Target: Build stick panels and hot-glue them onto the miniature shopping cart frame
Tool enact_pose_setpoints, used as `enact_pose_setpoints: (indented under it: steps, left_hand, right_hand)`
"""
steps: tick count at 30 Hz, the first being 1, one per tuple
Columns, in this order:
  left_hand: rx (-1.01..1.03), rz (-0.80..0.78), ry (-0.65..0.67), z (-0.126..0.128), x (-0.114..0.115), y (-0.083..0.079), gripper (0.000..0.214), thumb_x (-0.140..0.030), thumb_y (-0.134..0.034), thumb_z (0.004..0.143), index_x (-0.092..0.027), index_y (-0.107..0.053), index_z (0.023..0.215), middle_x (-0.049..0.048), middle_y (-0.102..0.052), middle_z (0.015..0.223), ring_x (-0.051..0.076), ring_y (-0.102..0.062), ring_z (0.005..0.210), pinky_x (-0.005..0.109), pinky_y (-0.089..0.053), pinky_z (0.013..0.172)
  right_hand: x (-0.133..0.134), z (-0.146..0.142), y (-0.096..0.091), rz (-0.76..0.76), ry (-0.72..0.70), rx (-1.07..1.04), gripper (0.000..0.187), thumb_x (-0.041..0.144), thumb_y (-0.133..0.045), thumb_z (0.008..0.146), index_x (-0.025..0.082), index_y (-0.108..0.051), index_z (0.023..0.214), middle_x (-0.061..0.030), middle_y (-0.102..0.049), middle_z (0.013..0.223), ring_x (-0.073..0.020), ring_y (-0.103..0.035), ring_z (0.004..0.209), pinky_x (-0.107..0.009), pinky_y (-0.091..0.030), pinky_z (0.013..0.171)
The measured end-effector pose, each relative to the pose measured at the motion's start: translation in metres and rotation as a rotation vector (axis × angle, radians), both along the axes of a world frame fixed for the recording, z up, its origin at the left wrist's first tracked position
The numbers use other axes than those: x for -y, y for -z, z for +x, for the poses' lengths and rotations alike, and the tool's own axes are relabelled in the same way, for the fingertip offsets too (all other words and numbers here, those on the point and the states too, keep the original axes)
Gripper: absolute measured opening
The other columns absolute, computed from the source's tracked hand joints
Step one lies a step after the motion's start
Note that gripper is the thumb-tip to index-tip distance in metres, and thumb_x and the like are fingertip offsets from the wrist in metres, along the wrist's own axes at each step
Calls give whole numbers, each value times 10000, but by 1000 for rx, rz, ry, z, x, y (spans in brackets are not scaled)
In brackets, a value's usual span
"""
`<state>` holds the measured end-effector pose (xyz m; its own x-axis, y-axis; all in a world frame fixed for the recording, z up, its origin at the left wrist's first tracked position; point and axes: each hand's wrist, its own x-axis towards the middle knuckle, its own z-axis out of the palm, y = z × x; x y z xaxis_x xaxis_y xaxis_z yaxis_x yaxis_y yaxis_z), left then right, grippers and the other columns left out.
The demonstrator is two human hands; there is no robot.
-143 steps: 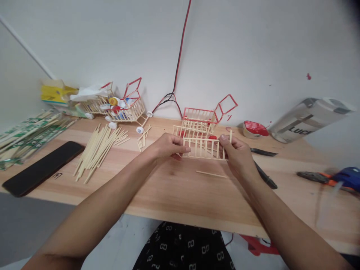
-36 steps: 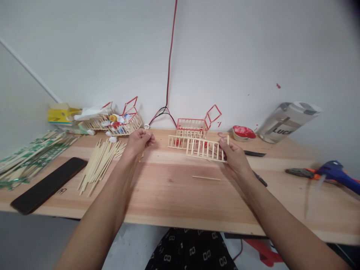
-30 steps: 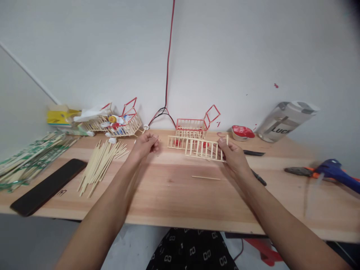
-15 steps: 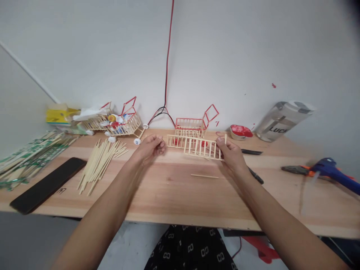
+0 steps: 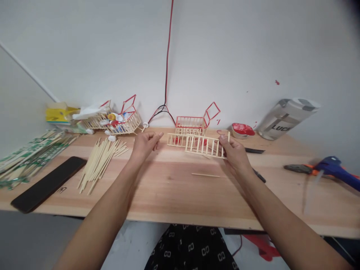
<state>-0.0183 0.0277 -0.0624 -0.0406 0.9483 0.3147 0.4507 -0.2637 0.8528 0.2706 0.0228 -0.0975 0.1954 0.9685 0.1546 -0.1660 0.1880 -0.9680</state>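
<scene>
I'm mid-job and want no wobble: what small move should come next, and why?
Probably ease the left hand onto the left end of the stick frame to steady it. The right hand grips only the right end, while the left hand is apart from it, no object clearly visible in its grasp.
</scene>
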Motion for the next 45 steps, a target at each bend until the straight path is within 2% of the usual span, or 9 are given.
enact_pose_setpoints:
  steps: [3,5,6,11,15,18,25,32,45]
  left_hand:
    - [-139,98,5,3,0,0,301,-426,-637,769,-154,-708,661,59,-711,726,183,-637,734,265,-444,669]
    - [-75,92,39,6,1,1,288,-417,-685,731,-165,-746,855,86,-733,961,217,-640,920,292,-466,777]
    - [-7,62,58,8,2,1,324,-429,-692,728,-161,-744,902,96,-729,1001,221,-637,948,307,-470,815]
    - [369,-205,192,20,9,6,392,-491,-690,744,-150,-739,932,103,-731,931,198,-644,900,322,-480,830]
    - [458,-323,315,31,15,9,334,-443,-740,713,-157,-745,887,88,-713,898,162,-627,853,276,-462,753]
    - [500,-352,349,38,19,8,303,-417,-763,689,-161,-743,850,66,-690,864,136,-600,798,261,-449,717]
    - [480,-440,355,46,24,6,261,-381,-791,635,-145,-711,710,29,-634,737,91,-525,643,245,-420,638]
    - [429,-423,373,48,24,11,275,-410,-775,642,-148,-695,661,37,-650,720,107,-544,660,246,-421,629]
    - [412,-427,344,49,26,9,305,-420,-792,612,-139,-673,619,17,-617,653,87,-501,601,238,-394,601]
  right_hand:
    - [0,0,1,31,-3,28,418,577,-715,693,197,-542,675,58,-428,510,-71,-356,430,-221,-283,411]
    - [0,0,3,41,4,55,407,570,-702,714,197,-544,674,57,-423,507,-74,-354,439,-223,-283,422]
    - [0,-1,4,41,8,71,405,567,-696,722,196,-543,669,55,-425,507,-75,-350,441,-224,-279,423]
    - [1,-3,7,46,14,153,417,566,-663,755,191,-529,632,40,-454,522,-78,-347,452,-229,-267,433]
    - [3,-6,6,73,-7,201,433,569,-632,780,191,-512,605,37,-440,523,-83,-341,466,-235,-246,446]
    - [4,-8,6,62,2,224,438,567,-633,780,190,-511,593,39,-424,508,-85,-334,468,-239,-237,453]
    - [7,-14,6,48,-28,225,416,542,-639,789,186,-524,608,48,-412,495,-77,-315,453,-238,-213,453]
    - [8,-15,5,56,-31,248,436,566,-636,779,190,-515,595,45,-421,490,-84,-318,455,-240,-217,452]
    - [8,-17,5,68,-34,237,424,555,-651,769,183,-528,609,51,-427,497,-70,-322,452,-226,-217,445]
